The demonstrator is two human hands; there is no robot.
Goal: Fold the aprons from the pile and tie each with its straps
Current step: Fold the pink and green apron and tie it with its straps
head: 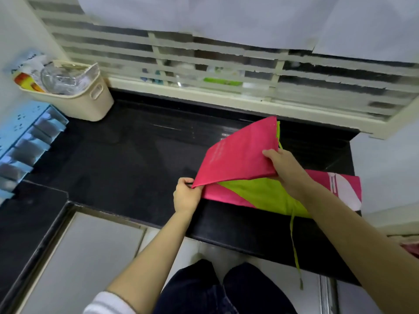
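The pink-and-green apron [260, 191] lies on the black counter [127, 159] – its pink flap is lifted, one corner pinched by the left hand [186, 196], the edge gripped by the right hand [286, 169].

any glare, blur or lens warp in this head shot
Head view: wide-angle warp bows the cream window grille; the glossy black stone counter shows faint reflections; panes behind look smeared; the pink-and-green apron, left hand and right hand are sharp.
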